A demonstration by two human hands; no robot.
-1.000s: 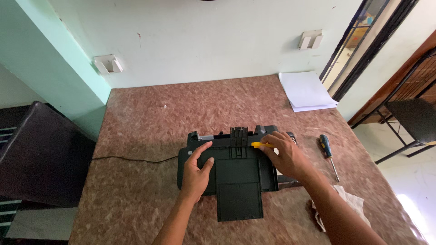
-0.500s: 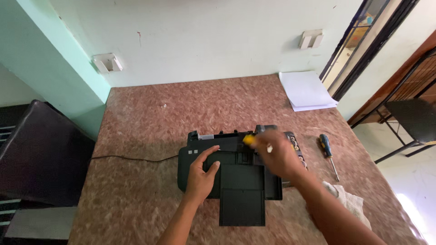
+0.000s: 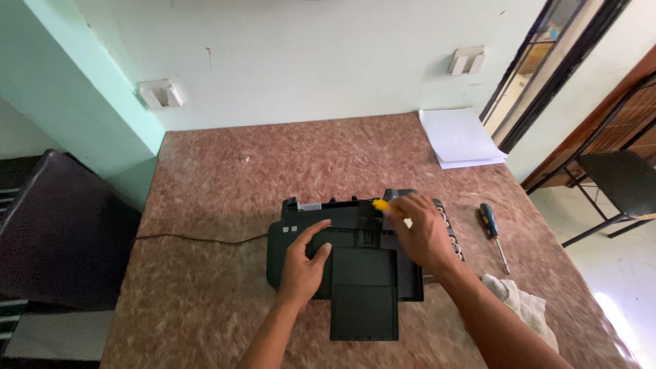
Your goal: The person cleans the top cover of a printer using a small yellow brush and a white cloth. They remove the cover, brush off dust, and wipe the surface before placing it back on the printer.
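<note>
Two bare hands worked over a black printer (image 3: 342,263) that sat near the middle of a reddish-brown speckled tabletop (image 3: 225,171). Left hand (image 3: 305,263) lay flat on the printer's top left of centre, fingers (image 3: 318,231) spread loosely and pressing the lid, gripping nothing. Right hand (image 3: 424,232) hovered over the printer's right rear edge, fingers curled around a yellow-handled tool (image 3: 381,204); only the yellow tip showed past the knuckles, so the kind of tool could not be told. Printer's paper tray (image 3: 364,301) stood pulled out toward the person, reaching past the printer's front edge. A thin black cable (image 3: 198,239) ran from the printer's left side off toward the tabletop's left edge. Right of the printer, well apart from it, lay a screwdriver (image 3: 493,229) with a dark blue-black handle, shaft pointing toward the person. A crumpled white cloth (image 3: 523,304) lay right of the printer's front corner, just beside the right forearm. A stack of white paper (image 3: 461,137) rested behind and right of the printer, at the tabletop's far right corner. Behind the printer stood a pale wall (image 3: 328,61); left of the printer, beyond the tabletop's edge, a dark chair (image 3: 61,232); far right of the printer, a black metal-framed chair (image 3: 618,181).
</note>
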